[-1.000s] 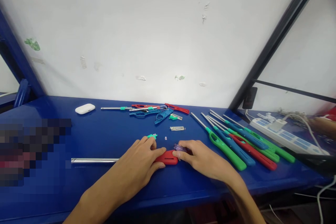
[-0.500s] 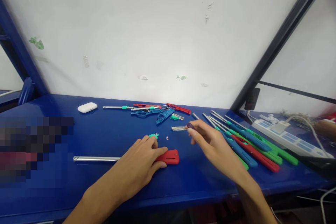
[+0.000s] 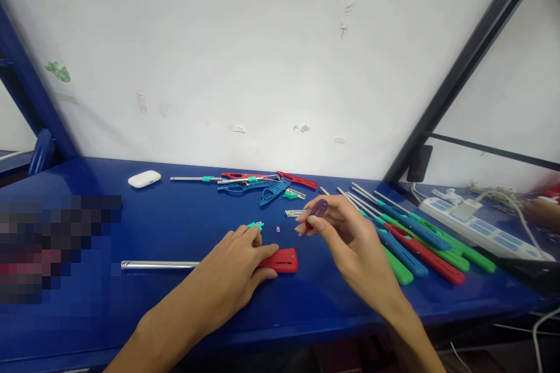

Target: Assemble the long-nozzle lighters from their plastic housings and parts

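My left hand (image 3: 245, 259) presses a red long-neck lighter (image 3: 283, 260) onto the blue table, fingers closed round its handle. The metal tube (image 3: 160, 265) points left, and the hand hides the lighter's middle. In my right hand (image 3: 343, 227) is a small screwdriver with a dark purple handle (image 3: 319, 208), pinched between thumb and fingers. Its thin shaft slants down to the end of the red handle, near a screw; I cannot tell whether the tip touches. A green plastic piece (image 3: 256, 225) lies just beyond my left fingers, with a tiny pale part (image 3: 277, 229) to its right.
Several assembled lighters (image 3: 424, 250) lie fanned on the right, beside a white power strip (image 3: 481, 227). Loose blue and red lighter shells (image 3: 273, 191) are at the back, near a white case (image 3: 144, 179). A clear part (image 3: 294, 213) sits behind my right fingers.
My right hand has turned the screwdriver, so the handle now points up and the shaft angles down toward the red lighter's end. My left hand stays on the lighter.
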`<state>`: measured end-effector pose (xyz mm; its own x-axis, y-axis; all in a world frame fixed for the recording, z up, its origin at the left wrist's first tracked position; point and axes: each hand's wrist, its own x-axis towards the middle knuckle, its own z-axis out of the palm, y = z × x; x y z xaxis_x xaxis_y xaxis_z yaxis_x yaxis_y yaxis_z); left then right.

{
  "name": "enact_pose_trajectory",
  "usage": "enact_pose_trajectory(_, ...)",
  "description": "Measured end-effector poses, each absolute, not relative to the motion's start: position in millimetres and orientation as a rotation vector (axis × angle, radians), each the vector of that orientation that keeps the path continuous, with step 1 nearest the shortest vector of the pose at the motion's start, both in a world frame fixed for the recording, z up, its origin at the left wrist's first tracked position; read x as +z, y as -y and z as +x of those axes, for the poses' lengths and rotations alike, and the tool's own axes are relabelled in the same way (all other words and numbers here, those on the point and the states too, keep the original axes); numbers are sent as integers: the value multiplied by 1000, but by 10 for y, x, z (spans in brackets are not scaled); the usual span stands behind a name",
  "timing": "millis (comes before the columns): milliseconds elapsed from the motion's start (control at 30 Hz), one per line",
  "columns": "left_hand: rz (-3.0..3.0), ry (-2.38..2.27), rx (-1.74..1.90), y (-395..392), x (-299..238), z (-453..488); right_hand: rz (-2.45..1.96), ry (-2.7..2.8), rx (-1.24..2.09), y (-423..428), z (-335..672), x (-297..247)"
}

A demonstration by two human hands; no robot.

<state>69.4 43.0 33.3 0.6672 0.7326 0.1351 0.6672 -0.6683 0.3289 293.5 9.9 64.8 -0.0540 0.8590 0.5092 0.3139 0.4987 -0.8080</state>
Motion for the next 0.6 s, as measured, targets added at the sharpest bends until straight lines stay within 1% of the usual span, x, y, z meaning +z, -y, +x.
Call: enact_pose_trajectory(600,2671,-1105,386,-447,346,713,-1060,1687,650,-130,2936,613)
